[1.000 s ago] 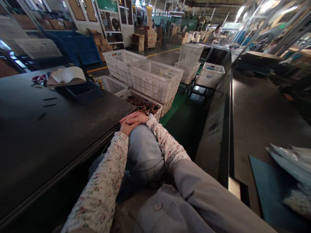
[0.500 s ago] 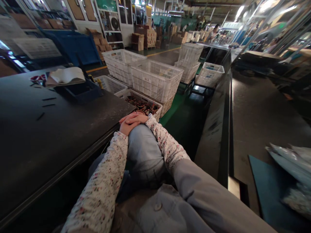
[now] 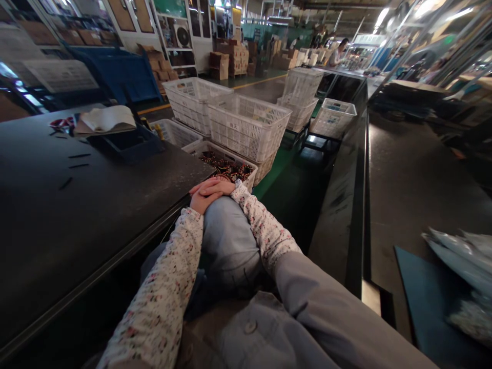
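My left hand [image 3: 200, 203] and my right hand [image 3: 223, 188] rest one across the other on my raised knee, which is in blue jeans [image 3: 228, 230]. Their fingers lie flat and overlap, and I see no object in either. Part of each hand is hidden by the other. Both forearms wear white floral sleeves [image 3: 265, 220]. Just beyond the hands, a white plastic crate [image 3: 251, 179] holds several dark, round parts with copper-coloured bits [image 3: 226, 166]. The corner of a dark worktable [image 3: 165, 179] is close beside my left hand.
On the left table lie a blue bin [image 3: 134, 146], an open notebook [image 3: 109, 120] and several thin black strips [image 3: 79, 165]. Stacked white crates [image 3: 246, 133] stand ahead. To the right runs a long bench [image 3: 415, 179] with plastic bags [image 3: 461, 256] on it. A person [image 3: 338, 54] is far off.
The view has shifted very slightly. My hands stay in the same place on the knee.
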`<state>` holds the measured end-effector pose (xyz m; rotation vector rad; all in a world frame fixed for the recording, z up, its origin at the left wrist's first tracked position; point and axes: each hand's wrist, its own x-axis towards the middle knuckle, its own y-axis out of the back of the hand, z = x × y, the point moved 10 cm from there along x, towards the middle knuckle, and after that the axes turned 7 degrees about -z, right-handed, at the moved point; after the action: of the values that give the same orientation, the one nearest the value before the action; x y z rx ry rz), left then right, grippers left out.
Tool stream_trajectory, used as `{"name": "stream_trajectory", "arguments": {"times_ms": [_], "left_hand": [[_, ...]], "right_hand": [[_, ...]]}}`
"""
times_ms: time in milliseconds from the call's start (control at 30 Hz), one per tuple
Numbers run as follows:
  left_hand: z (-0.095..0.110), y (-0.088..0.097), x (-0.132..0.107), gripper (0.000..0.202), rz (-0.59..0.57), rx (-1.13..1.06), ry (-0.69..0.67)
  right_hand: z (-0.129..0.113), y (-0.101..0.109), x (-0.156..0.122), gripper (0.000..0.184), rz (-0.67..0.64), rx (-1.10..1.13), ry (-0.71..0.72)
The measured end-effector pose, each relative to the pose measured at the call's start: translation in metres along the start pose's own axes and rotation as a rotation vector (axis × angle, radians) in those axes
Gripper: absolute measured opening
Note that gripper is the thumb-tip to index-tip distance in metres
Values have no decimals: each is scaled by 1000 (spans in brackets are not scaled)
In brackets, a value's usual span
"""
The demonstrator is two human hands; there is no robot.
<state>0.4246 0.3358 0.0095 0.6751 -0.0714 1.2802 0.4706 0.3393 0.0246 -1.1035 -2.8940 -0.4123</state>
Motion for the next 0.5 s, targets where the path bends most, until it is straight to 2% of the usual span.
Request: {"name": "stream_trajectory", "arguments": {"times_ms": [133,300,367,467,500], "left_hand": [[6,1,0,55,-17,-9,27],[14,3,0,52,-38,-12,61],[15,4,0,52,-35,-9,63],[16,3,1,52,-39,-2,61],[16,3,1,53,-41,-2,60]], "right_hand": [[4,-2,7,49,-53,31,-18],[9,-7,12,34,-51,44,-49],[14,-11,14,28,43,39,-69],[23,-5,11,26,367,31,-113],[26,-4,10,28,432,31,-131]]}}
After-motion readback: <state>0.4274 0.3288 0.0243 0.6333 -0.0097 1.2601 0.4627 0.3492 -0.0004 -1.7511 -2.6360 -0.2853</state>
